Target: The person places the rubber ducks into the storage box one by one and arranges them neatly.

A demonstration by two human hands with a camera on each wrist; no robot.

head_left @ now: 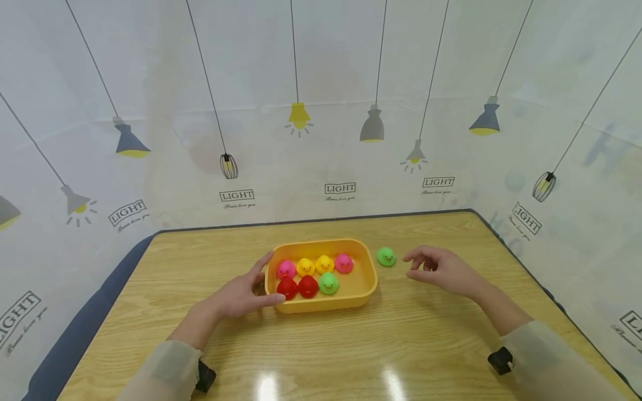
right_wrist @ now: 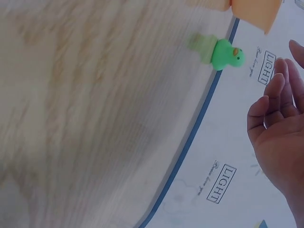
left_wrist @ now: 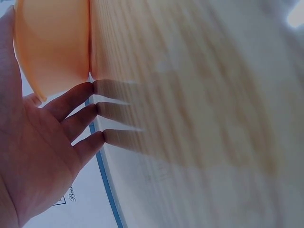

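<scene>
A yellow-orange plastic tray (head_left: 321, 306) stands on the table. In it sit several small rubber ducks: two pink, two yellow, two red and one green duck (head_left: 328, 283). My left hand (head_left: 246, 292) holds the tray's left end, thumb at the near rim and index finger at the far corner. The left wrist view shows its other fingertips (left_wrist: 88, 114) down at the tabletop beside the tray wall. Another green duck (head_left: 386, 257) sits on the table just right of the tray. Close to its right, my right hand (head_left: 443, 271) hovers, fingers loosely bent, holding nothing.
The wooden table (head_left: 351, 356) has a dark blue edge. A white cloth backdrop (head_left: 321, 156) printed with lamps rises behind it and at both sides. Black wrist devices (head_left: 500, 361) are worn at both sleeve cuffs.
</scene>
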